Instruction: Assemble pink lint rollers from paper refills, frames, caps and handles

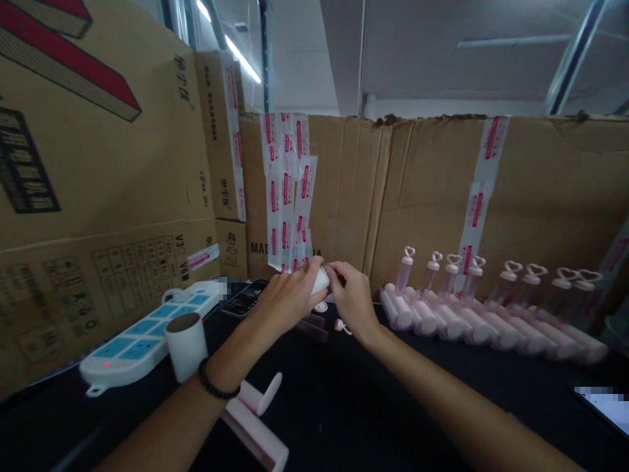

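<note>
Both my hands meet over the middle of the black table (344,406). My left hand (285,298) is closed round a small white roll (320,280). My right hand (351,298) pinches the roll's right end with its fingertips. Below the hands lie a dark pink tube (314,326) and a small white heart-shaped cap (341,326). A row of pink tubes (472,324) lies side by side to the right, and behind it stand several upright tubes with heart caps (511,275).
Cardboard boxes (98,196) wall in the left and back. A white and blue power strip (147,331), a white cardboard core (185,344) and a phone (246,298) sit at left. A pink holder (255,419) lies near my left forearm. Taped labels (289,196) hang on the back box.
</note>
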`<action>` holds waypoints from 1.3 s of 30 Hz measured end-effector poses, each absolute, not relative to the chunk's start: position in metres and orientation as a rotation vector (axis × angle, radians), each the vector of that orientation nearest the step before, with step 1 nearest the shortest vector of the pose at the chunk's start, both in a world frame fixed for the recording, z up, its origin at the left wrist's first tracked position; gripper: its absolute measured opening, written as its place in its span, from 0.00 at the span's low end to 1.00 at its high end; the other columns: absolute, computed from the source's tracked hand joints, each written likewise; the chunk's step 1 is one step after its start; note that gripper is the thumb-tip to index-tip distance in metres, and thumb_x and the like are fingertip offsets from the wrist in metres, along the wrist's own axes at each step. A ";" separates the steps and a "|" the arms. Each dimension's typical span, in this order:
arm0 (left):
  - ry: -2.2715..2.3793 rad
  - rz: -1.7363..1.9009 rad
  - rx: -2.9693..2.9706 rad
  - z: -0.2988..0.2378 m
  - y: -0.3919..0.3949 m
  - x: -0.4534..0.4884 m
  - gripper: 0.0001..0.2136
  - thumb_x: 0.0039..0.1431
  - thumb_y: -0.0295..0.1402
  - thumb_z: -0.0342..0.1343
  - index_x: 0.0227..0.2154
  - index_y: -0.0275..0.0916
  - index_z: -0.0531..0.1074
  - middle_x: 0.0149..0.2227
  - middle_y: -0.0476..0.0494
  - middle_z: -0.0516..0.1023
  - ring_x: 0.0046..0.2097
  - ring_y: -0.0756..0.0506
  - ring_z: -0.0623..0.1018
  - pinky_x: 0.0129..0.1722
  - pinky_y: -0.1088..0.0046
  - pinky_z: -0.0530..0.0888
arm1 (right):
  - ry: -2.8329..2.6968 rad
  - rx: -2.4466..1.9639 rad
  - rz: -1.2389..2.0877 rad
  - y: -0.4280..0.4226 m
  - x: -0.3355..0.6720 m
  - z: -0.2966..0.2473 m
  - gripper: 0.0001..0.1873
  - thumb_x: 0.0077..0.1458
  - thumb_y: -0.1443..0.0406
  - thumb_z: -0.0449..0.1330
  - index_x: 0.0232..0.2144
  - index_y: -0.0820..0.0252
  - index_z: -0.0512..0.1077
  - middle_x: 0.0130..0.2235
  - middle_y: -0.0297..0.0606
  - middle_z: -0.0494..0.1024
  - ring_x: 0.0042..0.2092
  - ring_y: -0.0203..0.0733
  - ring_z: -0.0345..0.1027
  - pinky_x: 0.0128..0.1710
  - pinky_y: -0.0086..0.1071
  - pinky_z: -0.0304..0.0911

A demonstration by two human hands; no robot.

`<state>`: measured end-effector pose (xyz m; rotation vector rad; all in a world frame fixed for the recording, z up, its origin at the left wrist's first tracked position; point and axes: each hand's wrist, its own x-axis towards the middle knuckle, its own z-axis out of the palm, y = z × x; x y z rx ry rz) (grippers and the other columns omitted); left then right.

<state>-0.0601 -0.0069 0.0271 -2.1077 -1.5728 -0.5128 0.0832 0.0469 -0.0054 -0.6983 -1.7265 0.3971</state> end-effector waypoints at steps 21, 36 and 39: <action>-1.639 -2.640 -1.839 0.029 0.012 -0.072 0.16 0.59 0.49 0.57 0.40 0.45 0.62 0.22 0.57 0.67 0.15 0.50 0.68 0.14 0.77 0.65 | -2.399 -1.054 0.225 0.106 0.090 -0.058 0.07 0.56 0.62 0.65 0.36 0.57 0.81 0.39 0.42 0.82 0.41 0.45 0.77 0.39 0.31 0.63; -1.811 -3.164 -1.248 0.010 0.024 -0.068 0.11 0.58 0.37 0.58 0.40 0.44 0.63 0.39 0.47 0.73 0.38 0.47 0.76 0.30 0.75 0.72 | -2.395 -1.133 0.272 0.098 0.102 -0.056 0.04 0.49 0.69 0.67 0.31 0.59 0.78 0.31 0.36 0.80 0.35 0.40 0.74 0.33 0.28 0.58; -1.807 -3.190 -1.291 0.010 0.021 -0.065 0.13 0.57 0.34 0.60 0.41 0.44 0.63 0.41 0.48 0.73 0.38 0.47 0.77 0.32 0.73 0.74 | -2.332 -1.127 0.262 0.098 0.118 -0.051 0.09 0.51 0.67 0.67 0.38 0.60 0.77 0.40 0.40 0.82 0.41 0.42 0.74 0.38 0.30 0.61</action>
